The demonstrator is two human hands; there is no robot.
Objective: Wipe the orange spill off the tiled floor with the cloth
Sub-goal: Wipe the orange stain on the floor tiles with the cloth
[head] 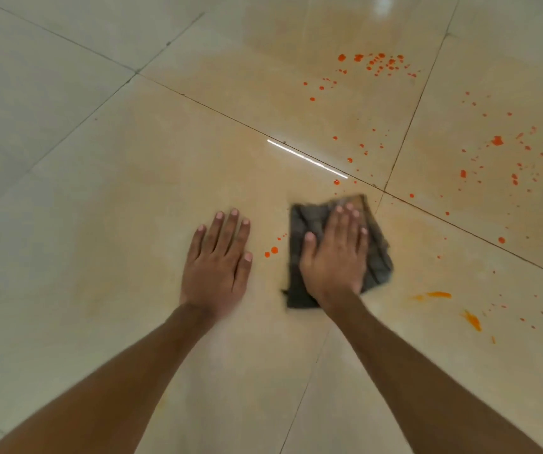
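- Two bare hands lie palm-down on the glossy beige tiled floor (106, 178), both forearms reaching in from the bottom edge of the view.
- Right hand (335, 257) presses flat on a dark grey cloth (378, 257); its fingers are straight and close together, thumb out to the side, not curled around the fabric.
- That cloth is crumpled and slightly blurred, lying just short of the point where four tiles meet, with its edges showing on both sides of the hand.
- Left hand (219, 257) rests directly on the tile beside the cloth, apart from it, fingers extended and a little spread, nothing under or in it.
- Orange spill (497, 140) is scattered as many drops over the tiles beyond and to the right of the cloth.
- A couple of drops (274, 250) sit between the two hands.
- Smeared orange streaks (439, 294) lie near the cloth on its right.
- Faint orange haze tints the tiles around the hands.
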